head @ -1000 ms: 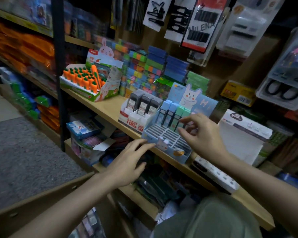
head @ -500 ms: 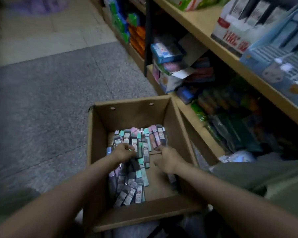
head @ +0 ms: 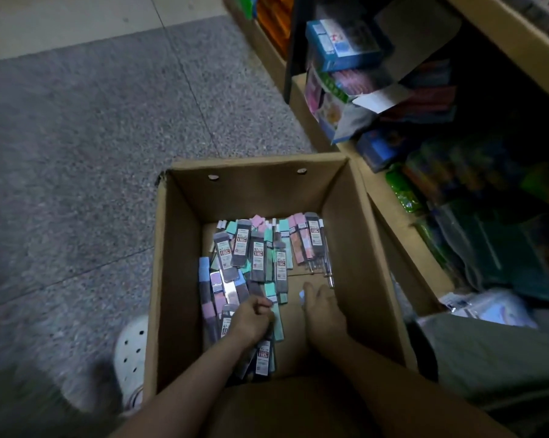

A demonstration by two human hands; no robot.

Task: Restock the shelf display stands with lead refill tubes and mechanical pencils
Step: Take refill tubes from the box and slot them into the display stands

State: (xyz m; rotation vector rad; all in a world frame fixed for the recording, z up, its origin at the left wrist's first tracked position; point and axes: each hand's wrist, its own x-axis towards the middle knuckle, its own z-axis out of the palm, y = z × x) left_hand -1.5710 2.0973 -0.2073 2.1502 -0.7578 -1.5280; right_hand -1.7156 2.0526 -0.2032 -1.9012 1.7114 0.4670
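- Head view: our left hand (head: 251, 319) is down in the cardboard box (head: 358, 235), fingers curled, pinching a mint tube (head: 274, 306) among the lead refill tubes (head: 257, 257) piled on the box floor.
- Our right hand (head: 322, 306) rests on bare cardboard just right of the pile, fingers bent downward; whether they hold anything, we cannot tell.
- Mechanical pencils (head: 322, 267) lie just beyond its fingertips.

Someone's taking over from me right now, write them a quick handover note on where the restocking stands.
Left hand: curled into the lead refill tubes, apparently gripping some.
Right hand: down on the bare floor of the cardboard box; what it holds can't be told.
Tubes lie loose in the box on the floor beside the shelf; mechanical pencils at far right.
Display stands out of view.
Left: carry stock up, fill stands.
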